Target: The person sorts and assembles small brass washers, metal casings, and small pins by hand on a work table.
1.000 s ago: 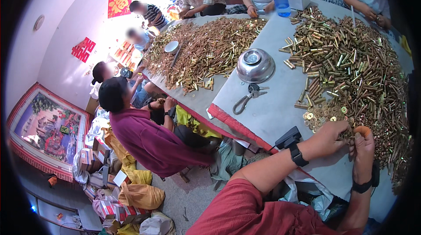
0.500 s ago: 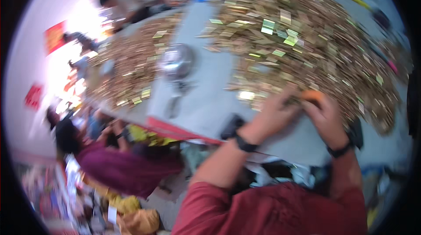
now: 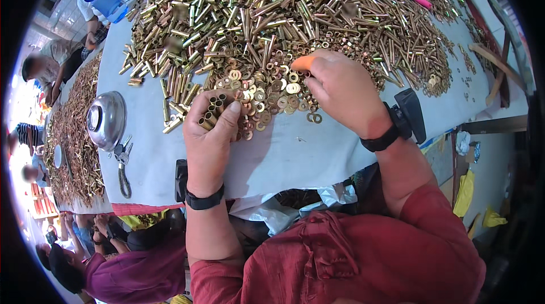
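Several short brass-coloured metal sleeves (image 3: 213, 110) stick up from my left hand (image 3: 205, 142), their open ends showing. Its fingers are wrapped round them, at the left edge of a heap of flat washers (image 3: 278, 98). My right hand (image 3: 345, 91) hovers over the washers and small nuts, with an orange finger cover (image 3: 302, 64) on the index finger. Its thumb and index finger are curled close together; whatever lies between them is hidden. Beyond both hands spreads a large pile of brass-coloured metal tubes (image 3: 255, 17).
A shiny metal bowl (image 3: 116, 125) sits at left, with keys (image 3: 122, 153) beside it. A pink-tipped tool (image 3: 421, 2) lies across the far right of the pile. Further left, people sit round a second table piled with parts (image 3: 74, 151). A blue jug (image 3: 105, 0) stands at far left.
The view has swung and sharpened. My hands, close together before, are now apart: the left holds sleeves at the washers' left edge, the right is above the washers and nuts.
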Available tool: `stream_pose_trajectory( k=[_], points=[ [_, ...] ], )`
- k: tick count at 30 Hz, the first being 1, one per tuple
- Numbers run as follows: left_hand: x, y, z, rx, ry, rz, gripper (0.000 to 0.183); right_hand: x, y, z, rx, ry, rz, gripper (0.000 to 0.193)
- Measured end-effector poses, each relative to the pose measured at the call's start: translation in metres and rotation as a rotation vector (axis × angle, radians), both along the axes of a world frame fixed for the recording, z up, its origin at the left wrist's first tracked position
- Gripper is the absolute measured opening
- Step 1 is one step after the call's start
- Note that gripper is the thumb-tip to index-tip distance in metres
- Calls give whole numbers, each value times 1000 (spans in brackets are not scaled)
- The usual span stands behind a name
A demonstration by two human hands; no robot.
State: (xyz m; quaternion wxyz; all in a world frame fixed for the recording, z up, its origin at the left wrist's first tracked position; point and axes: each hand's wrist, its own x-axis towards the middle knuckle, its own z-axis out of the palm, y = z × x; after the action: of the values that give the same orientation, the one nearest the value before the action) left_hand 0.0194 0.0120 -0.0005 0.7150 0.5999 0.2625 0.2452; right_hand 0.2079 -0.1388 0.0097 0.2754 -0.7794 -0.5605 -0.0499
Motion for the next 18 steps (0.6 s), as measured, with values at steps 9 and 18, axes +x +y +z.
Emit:
stream_pose_trajectory(
  k=[9,18],
  points=[
    [-1,-1,0,68,64,-6,18,-3,4,-3,-83,-178,-52,19],
    [-6,6,0,109,79,-15,18,-5,5,-2,-135,-190,-83,19]
  ],
)
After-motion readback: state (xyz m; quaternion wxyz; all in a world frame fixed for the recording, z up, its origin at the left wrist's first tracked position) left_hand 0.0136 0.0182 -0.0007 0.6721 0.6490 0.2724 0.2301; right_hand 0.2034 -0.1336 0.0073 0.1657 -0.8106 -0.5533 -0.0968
